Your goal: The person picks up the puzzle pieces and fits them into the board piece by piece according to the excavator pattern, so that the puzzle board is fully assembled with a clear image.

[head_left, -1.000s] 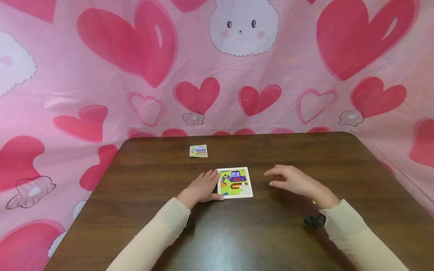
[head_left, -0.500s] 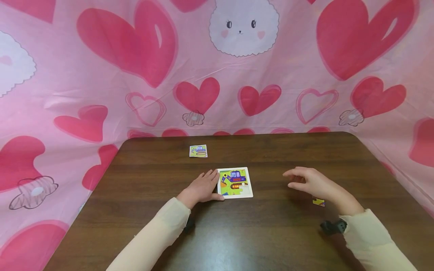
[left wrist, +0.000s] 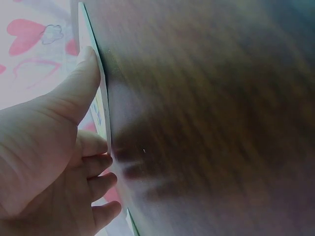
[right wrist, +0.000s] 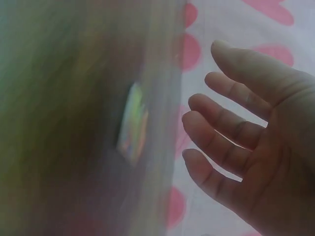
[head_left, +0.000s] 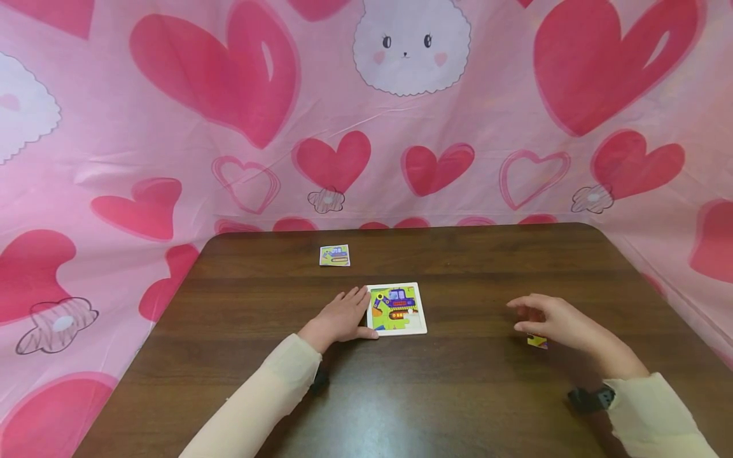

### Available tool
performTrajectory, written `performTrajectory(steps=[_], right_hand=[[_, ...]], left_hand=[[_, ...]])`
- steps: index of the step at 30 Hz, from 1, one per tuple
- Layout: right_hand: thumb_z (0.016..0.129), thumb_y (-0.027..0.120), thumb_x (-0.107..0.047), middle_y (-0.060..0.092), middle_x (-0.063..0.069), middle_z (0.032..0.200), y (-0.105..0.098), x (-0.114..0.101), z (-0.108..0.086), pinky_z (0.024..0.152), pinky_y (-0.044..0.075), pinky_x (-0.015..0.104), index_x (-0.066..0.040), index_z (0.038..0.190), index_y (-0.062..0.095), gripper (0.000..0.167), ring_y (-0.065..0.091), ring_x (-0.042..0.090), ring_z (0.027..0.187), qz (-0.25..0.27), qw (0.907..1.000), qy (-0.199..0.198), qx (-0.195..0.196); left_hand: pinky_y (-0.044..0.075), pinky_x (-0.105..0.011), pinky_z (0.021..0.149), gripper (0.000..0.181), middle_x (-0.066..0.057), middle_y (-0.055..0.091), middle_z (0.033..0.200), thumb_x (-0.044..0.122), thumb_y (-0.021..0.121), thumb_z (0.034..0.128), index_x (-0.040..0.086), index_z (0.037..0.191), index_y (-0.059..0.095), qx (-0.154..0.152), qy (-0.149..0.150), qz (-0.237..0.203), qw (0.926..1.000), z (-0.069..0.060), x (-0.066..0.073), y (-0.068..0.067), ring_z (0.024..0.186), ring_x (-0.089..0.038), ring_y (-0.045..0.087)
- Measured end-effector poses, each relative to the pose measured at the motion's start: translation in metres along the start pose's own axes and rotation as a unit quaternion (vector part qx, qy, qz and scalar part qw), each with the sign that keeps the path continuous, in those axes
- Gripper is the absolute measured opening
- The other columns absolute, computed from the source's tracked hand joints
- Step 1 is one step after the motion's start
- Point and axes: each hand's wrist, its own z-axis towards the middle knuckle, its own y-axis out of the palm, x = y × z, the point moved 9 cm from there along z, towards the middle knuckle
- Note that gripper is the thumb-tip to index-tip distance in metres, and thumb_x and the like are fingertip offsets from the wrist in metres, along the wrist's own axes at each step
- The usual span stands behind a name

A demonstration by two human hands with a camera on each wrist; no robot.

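Observation:
A white-framed jigsaw puzzle (head_left: 396,310) with an excavator picture lies on the table, its lower right corner bare of picture. My left hand (head_left: 340,318) rests at the puzzle's left edge, thumb on the near corner and fingers straight; the left wrist view shows the thumb (left wrist: 87,73) against the frame. Over to the right, my right hand (head_left: 558,321) hovers with relaxed, slightly bent fingers and nothing in them. Just below it lies a loose yellow-green puzzle piece (head_left: 537,342), partly covered by the hand. In the right wrist view that puzzle piece (right wrist: 132,125) is blurred, apart from the fingers.
A small picture card (head_left: 335,255) of the same excavator lies farther back on the brown wooden table (head_left: 275,267). A pink cloth with hearts (head_left: 435,114) hangs behind the table's far edge.
My right hand has moved right and a little nearer, from beside the puzzle to above the loose piece. My left hand and the puzzle have stayed put.

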Motion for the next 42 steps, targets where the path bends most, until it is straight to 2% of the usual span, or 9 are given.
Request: performTrajectory(steps=[4,9,19,26,31,36,42], right_hand=[[0.078,0.074,-0.022,0.053,-0.001,0.086,0.003,0.012,-0.009,0.058,0.042,0.025,0.0,0.108,0.06,0.04,0.045,0.003,0.067,-0.011,0.9998,0.011,-0.015],[0.072,0.079,-0.022,0.051,0.0,0.085,0.004,0.024,-0.018,0.056,0.04,0.025,-0.002,0.098,0.058,0.039,0.043,0.004,0.064,-0.033,0.9994,0.012,-0.008],[0.069,0.081,-0.02,0.044,-0.001,0.078,0.009,0.038,-0.027,0.054,0.036,0.024,-0.01,0.082,0.051,0.035,0.041,0.009,0.064,-0.03,0.9983,0.045,-0.022],[0.07,0.08,-0.018,0.046,-0.003,0.078,0.01,0.039,-0.028,0.054,0.037,0.024,-0.012,0.081,0.053,0.03,0.042,0.007,0.065,-0.034,0.9982,0.042,-0.025],[0.07,0.079,-0.016,0.046,-0.006,0.075,0.007,0.035,-0.027,0.052,0.037,0.023,-0.013,0.081,0.054,0.028,0.041,0.004,0.063,-0.041,0.999,0.017,-0.002],[0.072,0.078,-0.014,0.048,-0.008,0.072,0.004,0.032,-0.022,0.053,0.038,0.024,-0.013,0.085,0.056,0.026,0.043,0.003,0.062,-0.025,0.9992,0.023,0.02],[0.072,0.078,-0.012,0.054,-0.008,0.076,-0.002,0.015,-0.01,0.056,0.043,0.025,-0.011,0.087,0.057,0.026,0.048,0.003,0.065,-0.028,0.9986,0.006,0.045]], left_hand=[[0.017,-0.044,0.107,0.086,-0.013,0.02,0.15,0.052,0.06,0.082,0.002,0.144,0.027,0.0,0.001,0.0,1.0,0.0,0.0,-0.001,0.136,-0.028,0.017],[0.017,-0.043,0.107,0.086,-0.013,0.02,0.15,0.052,0.06,0.0821,0.001,0.144,0.027,0.004,0.001,0.0,1.0,-0.001,0.0,-0.002,0.136,-0.029,0.017],[0.017,-0.043,0.107,0.086,-0.013,0.02,0.15,0.051,0.061,0.082,0.002,0.144,0.027,0.001,0.001,-0.006,1.0,-0.001,0.0,-0.002,0.136,-0.028,0.016],[0.017,-0.044,0.107,0.086,-0.013,0.021,0.15,0.051,0.061,0.0817,0.002,0.144,0.027,0.001,-0.002,-0.004,1.0,-0.003,0.0,-0.002,0.136,-0.028,0.017],[0.017,-0.043,0.108,0.086,-0.012,0.02,0.15,0.051,0.061,0.082,0.002,0.144,0.027,0.001,-0.004,-0.007,1.0,-0.002,0.0,-0.001,0.136,-0.028,0.017],[0.016,-0.043,0.107,0.086,-0.014,0.022,0.149,0.051,0.062,0.0815,0.0,0.143,0.029,0.001,-0.002,-0.016,0.9999,-0.002,0.001,-0.002,0.136,-0.028,0.017],[0.015,-0.043,0.108,0.085,-0.013,0.02,0.15,0.05,0.062,0.082,0.001,0.143,0.028,-0.004,-0.004,-0.015,0.9999,-0.004,0.002,-0.003,0.137,-0.028,0.016]])
